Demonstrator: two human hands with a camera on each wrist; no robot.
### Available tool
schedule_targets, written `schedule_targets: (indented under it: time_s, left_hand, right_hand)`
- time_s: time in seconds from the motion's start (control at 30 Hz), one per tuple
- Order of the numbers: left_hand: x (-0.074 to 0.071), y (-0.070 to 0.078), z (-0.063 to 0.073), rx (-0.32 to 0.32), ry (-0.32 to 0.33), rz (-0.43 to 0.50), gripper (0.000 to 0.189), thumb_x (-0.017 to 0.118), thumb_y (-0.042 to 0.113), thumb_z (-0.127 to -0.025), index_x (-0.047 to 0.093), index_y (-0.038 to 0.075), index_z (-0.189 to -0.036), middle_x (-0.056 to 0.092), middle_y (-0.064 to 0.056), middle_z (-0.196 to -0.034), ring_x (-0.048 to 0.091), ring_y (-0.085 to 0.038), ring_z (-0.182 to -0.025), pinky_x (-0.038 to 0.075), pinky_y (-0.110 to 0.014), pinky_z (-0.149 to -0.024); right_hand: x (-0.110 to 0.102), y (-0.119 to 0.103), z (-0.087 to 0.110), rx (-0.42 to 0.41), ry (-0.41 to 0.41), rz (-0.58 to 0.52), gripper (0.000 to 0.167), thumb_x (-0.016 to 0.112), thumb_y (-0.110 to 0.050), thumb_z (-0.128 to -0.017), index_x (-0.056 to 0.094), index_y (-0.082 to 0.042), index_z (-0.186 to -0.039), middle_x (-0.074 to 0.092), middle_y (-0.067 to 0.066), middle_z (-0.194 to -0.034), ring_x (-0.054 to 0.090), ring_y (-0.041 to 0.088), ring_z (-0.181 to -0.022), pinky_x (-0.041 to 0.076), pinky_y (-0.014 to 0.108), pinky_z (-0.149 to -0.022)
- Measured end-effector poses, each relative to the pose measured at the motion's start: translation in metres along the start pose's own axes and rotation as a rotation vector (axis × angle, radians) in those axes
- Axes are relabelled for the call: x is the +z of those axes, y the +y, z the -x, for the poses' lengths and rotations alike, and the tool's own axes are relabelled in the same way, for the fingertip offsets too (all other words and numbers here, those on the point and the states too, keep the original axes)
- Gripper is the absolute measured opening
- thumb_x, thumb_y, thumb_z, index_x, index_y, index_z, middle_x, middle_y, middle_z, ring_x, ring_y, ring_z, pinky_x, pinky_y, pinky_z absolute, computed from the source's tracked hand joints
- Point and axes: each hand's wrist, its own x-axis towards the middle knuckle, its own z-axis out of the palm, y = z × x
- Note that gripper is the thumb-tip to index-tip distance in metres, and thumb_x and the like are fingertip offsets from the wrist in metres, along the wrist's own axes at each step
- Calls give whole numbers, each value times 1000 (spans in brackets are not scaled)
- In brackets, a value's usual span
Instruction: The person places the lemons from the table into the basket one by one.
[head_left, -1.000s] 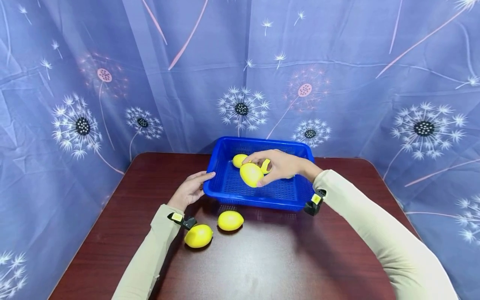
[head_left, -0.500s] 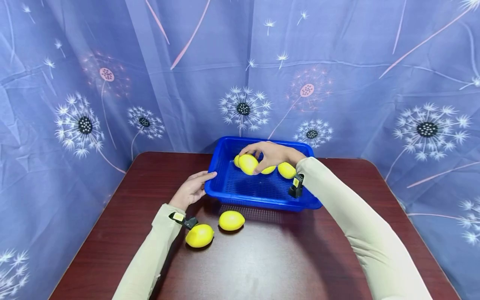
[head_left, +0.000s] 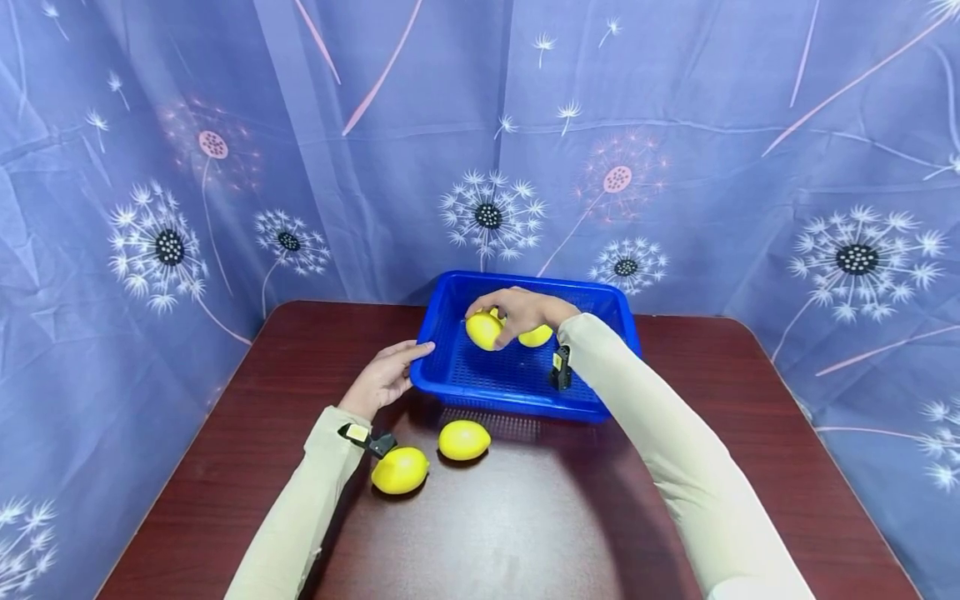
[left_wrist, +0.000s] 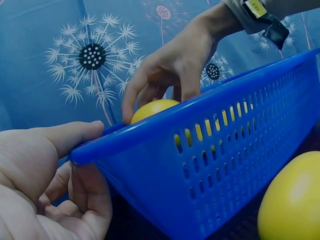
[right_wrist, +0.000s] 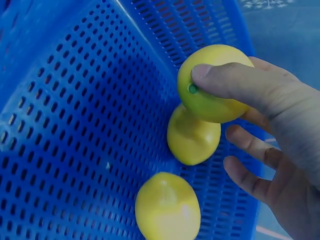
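A blue plastic basket (head_left: 487,398) with slotted sides stands at the far side of the table. My left hand (head_left: 381,379) grips its left rim, thumb on top and fingers bent beneath, as the left wrist view shows. Inside the basket, my right hand (head_left: 523,312) holds a yellow lemon (right_wrist: 215,107) between thumb and fingers. Two more lemons lie on the basket floor: one lemon (right_wrist: 192,137) just below the held one, another lemon (right_wrist: 167,207) nearer the wrist. In the head view the right hand and sleeve partly cover them.
Two lemons rest on the dark red wooden table (head_left: 525,517) in front of the basket: one lemon (head_left: 463,440) close to it, another lemon (head_left: 400,472) beside the left wrist. A blue dandelion-print curtain (head_left: 375,167) hangs behind and around the table.
My right hand has moved left and lower into the basket with the lemon. The left hand keeps its hold on the rim, and the lemons on the table have not moved.
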Motion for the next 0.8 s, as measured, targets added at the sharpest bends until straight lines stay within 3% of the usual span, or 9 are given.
schedule_targets:
  time_s: [0.23, 0.5, 0.63, 0.8]
  left_hand:
    - [0, 1, 1, -7, 13, -7, 10, 70, 16, -99, 65, 12, -107, 75, -8, -104, 74, -15, -88, 61, -27, -77]
    - [1, 0, 2, 3, 13, -7, 8, 69, 14, -99, 66, 11, -106, 75, -7, -101, 73, -17, -91, 61, -31, -82]
    - [1, 1, 1, 9, -2, -11, 10, 69, 15, -99, 66, 11, -107, 75, -8, -104, 73, -18, -93, 61, -32, -85]
    - [1, 1, 1, 3, -10, -6, 10, 69, 15, -99, 65, 11, -108, 74, -9, -105, 73, -17, -90, 61, -29, -79]
  right_hand:
    - [11, -5, -11, 79, -20, 36, 71, 85, -14, -82, 56, -20, -146, 57, 2, -143, 55, 35, -125, 51, 49, -103]
    - [13, -7, -15, 88, -30, 19, 66, 83, -14, -85, 56, -19, -146, 57, 10, -143, 55, 35, -127, 52, 48, -102]
    - [9, -5, -11, 83, 6, 8, 64, 83, -17, -85, 58, -21, -144, 57, 9, -143, 57, 32, -126, 52, 47, -102]
    - [6, -8, 0, 90, 97, -20, 53, 78, -31, -89, 62, -20, -139, 63, 9, -136, 59, 30, -123, 51, 48, -102]
